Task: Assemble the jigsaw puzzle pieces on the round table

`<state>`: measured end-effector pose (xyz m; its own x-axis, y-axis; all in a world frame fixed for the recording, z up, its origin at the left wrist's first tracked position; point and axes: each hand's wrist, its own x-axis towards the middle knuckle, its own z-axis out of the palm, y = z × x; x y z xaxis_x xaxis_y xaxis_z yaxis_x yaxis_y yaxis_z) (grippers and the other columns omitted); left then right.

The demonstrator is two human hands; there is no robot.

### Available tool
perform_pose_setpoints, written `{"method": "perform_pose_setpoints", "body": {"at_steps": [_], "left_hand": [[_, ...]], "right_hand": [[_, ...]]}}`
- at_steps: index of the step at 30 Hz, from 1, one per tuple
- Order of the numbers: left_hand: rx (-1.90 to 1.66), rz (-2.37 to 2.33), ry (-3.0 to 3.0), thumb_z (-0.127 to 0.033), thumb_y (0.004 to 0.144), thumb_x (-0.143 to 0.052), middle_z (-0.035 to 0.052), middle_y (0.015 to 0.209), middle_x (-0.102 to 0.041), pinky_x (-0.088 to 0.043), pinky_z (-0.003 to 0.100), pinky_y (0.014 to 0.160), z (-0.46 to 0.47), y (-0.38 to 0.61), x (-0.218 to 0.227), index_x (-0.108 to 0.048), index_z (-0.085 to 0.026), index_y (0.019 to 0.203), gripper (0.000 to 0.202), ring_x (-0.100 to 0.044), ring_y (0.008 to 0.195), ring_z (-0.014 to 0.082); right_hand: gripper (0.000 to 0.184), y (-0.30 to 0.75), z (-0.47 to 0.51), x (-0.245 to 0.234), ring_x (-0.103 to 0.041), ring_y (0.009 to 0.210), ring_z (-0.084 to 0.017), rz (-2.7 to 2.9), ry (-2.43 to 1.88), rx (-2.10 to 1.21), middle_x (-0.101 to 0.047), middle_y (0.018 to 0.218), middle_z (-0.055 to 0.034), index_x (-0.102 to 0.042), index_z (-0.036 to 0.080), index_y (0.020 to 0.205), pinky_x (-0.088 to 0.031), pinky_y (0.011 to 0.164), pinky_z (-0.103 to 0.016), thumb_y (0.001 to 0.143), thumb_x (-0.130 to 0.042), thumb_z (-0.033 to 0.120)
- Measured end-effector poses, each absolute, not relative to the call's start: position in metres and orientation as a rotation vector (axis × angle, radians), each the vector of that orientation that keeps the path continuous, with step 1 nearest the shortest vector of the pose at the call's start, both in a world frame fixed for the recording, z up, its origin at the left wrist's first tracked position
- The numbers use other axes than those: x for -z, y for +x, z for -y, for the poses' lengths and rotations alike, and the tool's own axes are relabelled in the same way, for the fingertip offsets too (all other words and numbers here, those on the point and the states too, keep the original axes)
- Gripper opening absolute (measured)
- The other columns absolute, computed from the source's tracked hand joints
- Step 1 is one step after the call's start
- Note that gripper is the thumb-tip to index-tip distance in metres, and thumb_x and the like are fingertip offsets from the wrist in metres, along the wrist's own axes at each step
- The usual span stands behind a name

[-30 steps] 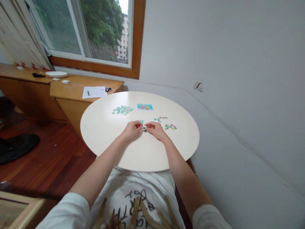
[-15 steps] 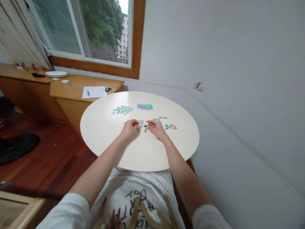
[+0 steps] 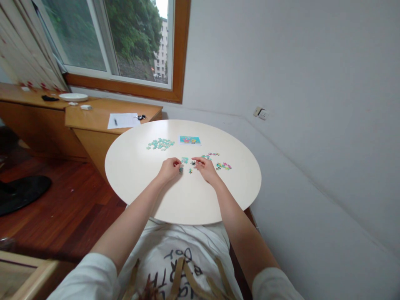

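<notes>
My right hand [image 3: 203, 167] pinches a dark-patterned jigsaw puzzle piece [image 3: 193, 163] between thumb and fingertips, just over the round table. Across from it, my left hand [image 3: 171, 168] has its fingers closed together; whatever they hold is too small to make out. A greenish puzzle piece [image 3: 181, 170] lies right beside the left fingertips. Between the hands sit a few joined teal pieces [image 3: 185, 160], and a small multicoloured piece [image 3: 190, 171] rests nearer to me.
On the white table [image 3: 187, 200], a pile of pale green pieces [image 3: 161, 144] lies back left, near a picture card [image 3: 190, 140]. Colourful pieces [image 3: 223, 166] and a short row of pieces [image 3: 213, 154] lie to the right. A wooden desk [image 3: 93, 125] and a wall [image 3: 296, 104] stand behind.
The dark piece has moved slightly up and right with my right fingers, apart from the small multicoloured piece below it. My left hand has barely moved.
</notes>
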<state>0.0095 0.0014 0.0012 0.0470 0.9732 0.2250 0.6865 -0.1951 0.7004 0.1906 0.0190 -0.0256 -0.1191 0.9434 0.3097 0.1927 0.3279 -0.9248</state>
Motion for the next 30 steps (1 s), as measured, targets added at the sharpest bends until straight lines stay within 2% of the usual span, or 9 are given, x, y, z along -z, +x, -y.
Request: {"method": "perform_pose_setpoints", "body": {"at_steps": [9, 17, 23, 30], "left_hand": [[-0.895, -1.753, 1.887, -0.021, 0.075, -0.054, 0.0056, 0.076, -0.070, -0.042, 0.026, 0.066, -0.0040, 0.0063, -0.0002, -0.069, -0.017, 0.079, 0.016, -0.060, 0.067, 0.0167], [-0.957, -1.893, 1.843, -0.024, 0.072, -0.054, 0.0051, 0.070, -0.069, -0.036, 0.038, 0.081, -0.0039, 0.0063, 0.0000, -0.064, -0.019, 0.063, 0.014, -0.062, 0.074, 0.0235], [-0.951, -1.913, 1.811, -0.031, 0.074, -0.055, 0.0050, 0.066, -0.067, -0.034, 0.039, 0.080, -0.0010, 0.0076, -0.0034, -0.058, -0.018, 0.058, 0.021, -0.061, 0.071, 0.0235], [-0.917, -1.894, 1.825, -0.030, 0.074, -0.055, 0.0039, 0.069, -0.067, -0.034, 0.038, 0.080, -0.0004, 0.0076, -0.0026, -0.059, -0.018, 0.061, 0.019, -0.060, 0.073, 0.0222]], "right_hand": [[0.021, 0.1915, -0.0175, 0.0226, -0.055, 0.063, -0.010, 1.576, -1.066, -0.909, -0.065, 0.083, -0.0024, -0.068, 0.019, 0.087, -0.050, 0.067, -0.028, 0.074, -0.055, 0.030], [0.018, 0.1906, -0.0168, 0.0220, -0.058, 0.064, -0.012, 1.559, -1.098, -0.925, -0.068, 0.084, -0.0028, -0.068, 0.019, 0.083, -0.048, 0.066, -0.028, 0.071, -0.057, 0.025], [0.017, 0.1896, -0.0162, 0.0227, -0.059, 0.065, -0.012, 1.539, -1.072, -0.959, -0.069, 0.080, -0.0032, -0.069, 0.018, 0.080, -0.049, 0.067, -0.028, 0.067, -0.059, 0.025], [0.017, 0.1897, -0.0172, 0.0237, -0.061, 0.068, -0.013, 1.534, -1.052, -0.979, -0.068, 0.078, -0.0038, -0.069, 0.017, 0.078, -0.051, 0.071, -0.031, 0.065, -0.063, 0.025]]}}
